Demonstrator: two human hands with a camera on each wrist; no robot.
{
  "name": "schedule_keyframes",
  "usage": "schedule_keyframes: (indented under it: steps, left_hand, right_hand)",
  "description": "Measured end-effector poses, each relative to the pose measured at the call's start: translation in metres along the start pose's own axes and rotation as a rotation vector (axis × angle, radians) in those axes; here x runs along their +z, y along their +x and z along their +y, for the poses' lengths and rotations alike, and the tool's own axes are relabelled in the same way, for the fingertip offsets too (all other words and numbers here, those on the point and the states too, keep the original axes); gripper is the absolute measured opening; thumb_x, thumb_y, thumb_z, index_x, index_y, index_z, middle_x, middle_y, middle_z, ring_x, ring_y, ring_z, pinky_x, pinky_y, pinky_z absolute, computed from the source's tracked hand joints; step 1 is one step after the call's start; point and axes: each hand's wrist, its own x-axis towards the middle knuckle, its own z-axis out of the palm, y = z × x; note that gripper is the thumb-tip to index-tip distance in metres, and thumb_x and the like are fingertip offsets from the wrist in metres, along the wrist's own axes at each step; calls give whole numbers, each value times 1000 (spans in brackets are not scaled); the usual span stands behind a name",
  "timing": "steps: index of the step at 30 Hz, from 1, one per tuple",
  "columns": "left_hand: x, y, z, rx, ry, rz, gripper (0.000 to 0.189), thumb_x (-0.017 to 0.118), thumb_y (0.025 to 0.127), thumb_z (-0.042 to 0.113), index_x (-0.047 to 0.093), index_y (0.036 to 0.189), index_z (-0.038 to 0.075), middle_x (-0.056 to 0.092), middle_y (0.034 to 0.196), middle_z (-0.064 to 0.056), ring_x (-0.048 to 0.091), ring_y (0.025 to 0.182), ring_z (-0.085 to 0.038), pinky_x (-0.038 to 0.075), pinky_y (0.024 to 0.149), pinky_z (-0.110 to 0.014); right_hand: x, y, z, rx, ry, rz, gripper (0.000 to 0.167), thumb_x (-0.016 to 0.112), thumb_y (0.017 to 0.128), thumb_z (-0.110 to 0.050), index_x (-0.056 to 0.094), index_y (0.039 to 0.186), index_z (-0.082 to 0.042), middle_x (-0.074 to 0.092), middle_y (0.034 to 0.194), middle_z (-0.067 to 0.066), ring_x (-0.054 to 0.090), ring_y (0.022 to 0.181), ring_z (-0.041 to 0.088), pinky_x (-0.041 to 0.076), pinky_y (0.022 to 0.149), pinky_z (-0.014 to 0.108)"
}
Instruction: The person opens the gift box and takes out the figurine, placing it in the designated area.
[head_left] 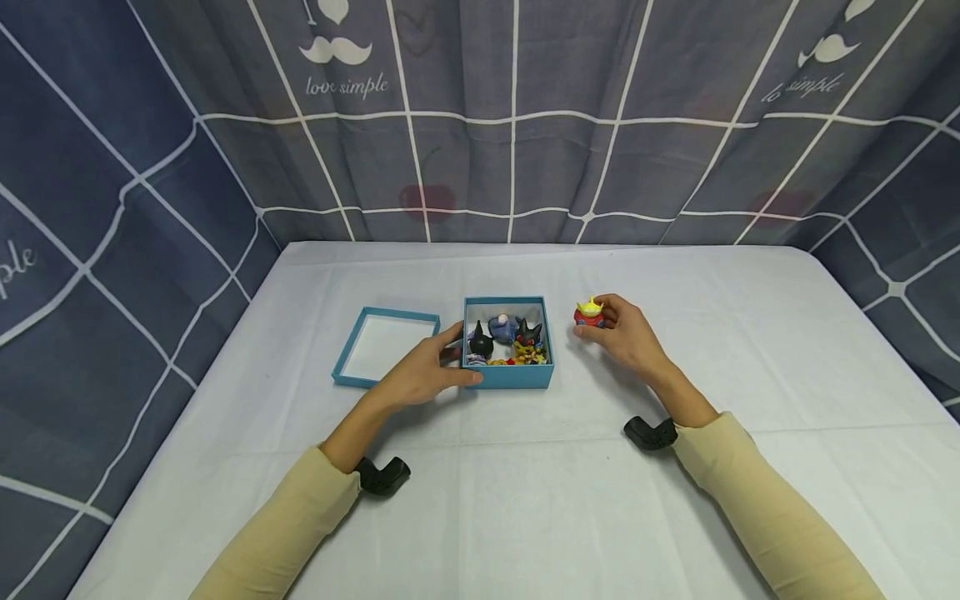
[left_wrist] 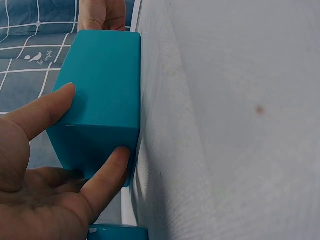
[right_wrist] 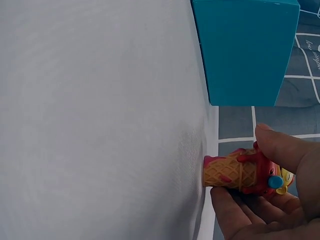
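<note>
Right hand (head_left: 630,337): one, forearm extended from the near right, hand angled inward, thumb and fingers clamped on the figurine (head_left: 589,312). Figurine: one, just right of the open blue box (head_left: 513,377); long axis upright, yellow head uppermost, waffle-patterned cone (right_wrist: 227,172) downward at the white cloth (head_left: 525,492), though I could not tell whether it touched. Left hand (head_left: 420,375): one, reaching forward and rightward, thumb on the box's near wall, a finger on its left wall, clamped about that corner.
</note>
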Motion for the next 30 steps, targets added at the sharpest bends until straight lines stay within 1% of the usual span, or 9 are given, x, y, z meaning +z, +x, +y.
schedule_keyframes:
  steps: [5, 8, 11, 13, 15, 16, 23, 30]
  left_hand:
    - [0, 0, 0, 7, -6, -2, 96, 75, 89, 29, 13, 158, 4, 24, 159, -17, 36, 140, -32, 35, 109, -49]
    - [1, 1, 0, 13, -16, -2, 95, 75, 89, 28, 14, 158, 3, 24, 159, -17, 36, 140, -33, 35, 109, -49]
    - [1, 1, 0, 9, -13, 1, 95, 76, 89, 28, 14, 158, 4, 24, 159, -16, 37, 140, -32, 35, 109, -48]
    - [1, 0, 0, 3, -5, 5, 95, 76, 89, 28, 14, 158, 4, 26, 158, -17, 37, 139, -32, 35, 109, -48]
    - [1, 0, 1, -5, 3, 8, 95, 75, 89, 28, 14, 158, 5, 27, 158, -17, 37, 139, -31, 35, 109, -48]
    - [0, 0, 1, -9, 3, 9, 95, 75, 89, 28, 14, 158, 5, 28, 157, -17, 37, 139, -31, 35, 109, -48]
    - [0, 0, 2, -17, 4, 2, 96, 75, 89, 29, 14, 158, 5, 27, 158, -17, 36, 140, -30, 34, 109, -48]
    - [0, 1, 0, -6, -4, 4, 95, 75, 89, 28, 14, 158, 5, 26, 158, -16, 36, 140, -30, 34, 110, -47]
  right_hand:
    - [-1, -1, 0, 7, 15, -16, 58, 71, 91, -9, 42, 138, 8, 60, 123, 25, 58, 110, 30, 45, 81, 18]
    - [-1, -1, 0, 14, 31, -20, 63, 72, 90, -9, 38, 141, 7, 58, 124, 25, 57, 110, 30, 44, 82, 20]
    - [-1, -2, -3, -2, 55, -9, 70, 73, 89, -8, 33, 144, 8, 52, 131, 26, 53, 118, 34, 44, 95, 30]
    - [-1, -3, -7, -24, 55, 10, 72, 74, 88, -8, 33, 144, 9, 48, 135, 27, 49, 124, 37, 40, 104, 38]
    - [0, -5, -12, -39, 48, 27, 72, 74, 87, -7, 33, 144, 11, 44, 138, 28, 43, 131, 40, 33, 110, 45]
    - [0, -6, -14, -42, 40, 35, 71, 74, 87, -8, 34, 143, 11, 43, 139, 28, 41, 133, 40, 31, 112, 45]
    - [0, -12, -21, -63, -29, 80, 68, 74, 88, -12, 39, 142, 10, 47, 138, 26, 41, 131, 40, 30, 111, 48]
    - [-1, -14, -23, -95, -36, 121, 67, 74, 88, -11, 40, 142, 9, 43, 143, 26, 38, 134, 42, 29, 112, 49]
